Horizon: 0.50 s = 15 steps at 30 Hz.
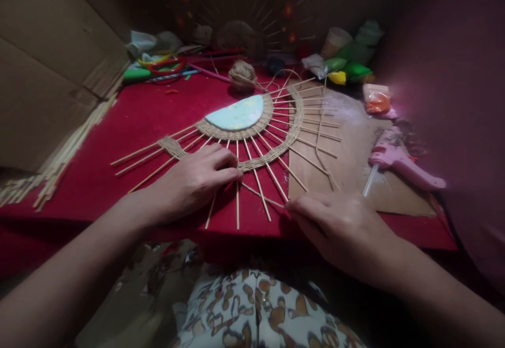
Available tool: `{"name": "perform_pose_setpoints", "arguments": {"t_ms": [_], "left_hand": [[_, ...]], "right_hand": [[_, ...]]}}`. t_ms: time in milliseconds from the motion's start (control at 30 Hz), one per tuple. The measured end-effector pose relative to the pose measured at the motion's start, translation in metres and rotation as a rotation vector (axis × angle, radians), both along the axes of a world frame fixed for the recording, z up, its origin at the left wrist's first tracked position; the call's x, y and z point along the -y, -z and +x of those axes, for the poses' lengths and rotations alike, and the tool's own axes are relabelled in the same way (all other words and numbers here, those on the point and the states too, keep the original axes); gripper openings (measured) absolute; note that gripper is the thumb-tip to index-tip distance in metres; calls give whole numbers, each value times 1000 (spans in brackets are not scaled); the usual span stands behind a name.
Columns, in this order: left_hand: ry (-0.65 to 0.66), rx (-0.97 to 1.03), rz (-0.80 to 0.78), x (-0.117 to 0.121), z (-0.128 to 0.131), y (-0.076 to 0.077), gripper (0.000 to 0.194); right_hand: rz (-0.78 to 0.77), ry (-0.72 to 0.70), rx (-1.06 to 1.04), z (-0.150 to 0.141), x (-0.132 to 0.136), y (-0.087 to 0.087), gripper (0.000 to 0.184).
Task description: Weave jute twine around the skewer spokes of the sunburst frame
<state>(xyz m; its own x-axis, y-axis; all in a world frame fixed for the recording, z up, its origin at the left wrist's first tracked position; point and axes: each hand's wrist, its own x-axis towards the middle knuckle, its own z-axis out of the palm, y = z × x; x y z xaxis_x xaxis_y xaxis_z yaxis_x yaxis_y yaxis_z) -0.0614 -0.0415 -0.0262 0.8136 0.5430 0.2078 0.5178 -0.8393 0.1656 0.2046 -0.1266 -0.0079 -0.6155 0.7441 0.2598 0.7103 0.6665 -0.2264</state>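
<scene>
A half-round woven piece point(236, 133) lies on the red cloth, with thin wooden sticks point(259, 195) fanning out from a pale blue half disc point(239, 113). Two bands of twine point(296, 121) are woven round the sticks. My left hand point(197, 171) rests over the outer band, its thumb and fingers closed on the band's edge and sticks there. From that spot a length of twine point(262, 196) runs taut to my right hand point(335, 227), which pinches it near the table's front edge. My left hand hides part of the band.
A ball of twine point(242, 76) sits behind the woven piece. On the cardboard point(355, 142) at right lies a pink glue gun point(402, 161). Loose sticks point(67, 158) are heaped at left. Scissors point(165, 65) and small bags point(357, 70) line the back.
</scene>
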Motion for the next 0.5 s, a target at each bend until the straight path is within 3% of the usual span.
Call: {"name": "perform_pose_setpoints", "arguments": {"t_ms": [67, 200, 267, 500], "left_hand": [[6, -7, 0, 0, 0, 0, 33], [16, -2, 18, 0, 0, -1, 32], [26, 14, 36, 1, 1, -2, 32], [30, 68, 14, 1, 1, -1, 26]], "right_hand": [[-75, -1, -14, 2, -5, -4, 20], [150, 128, 88, 4, -25, -2, 23], [191, 207, 149, 5, -37, 1, 23], [131, 376, 177, 8, -58, 17, 20]]}}
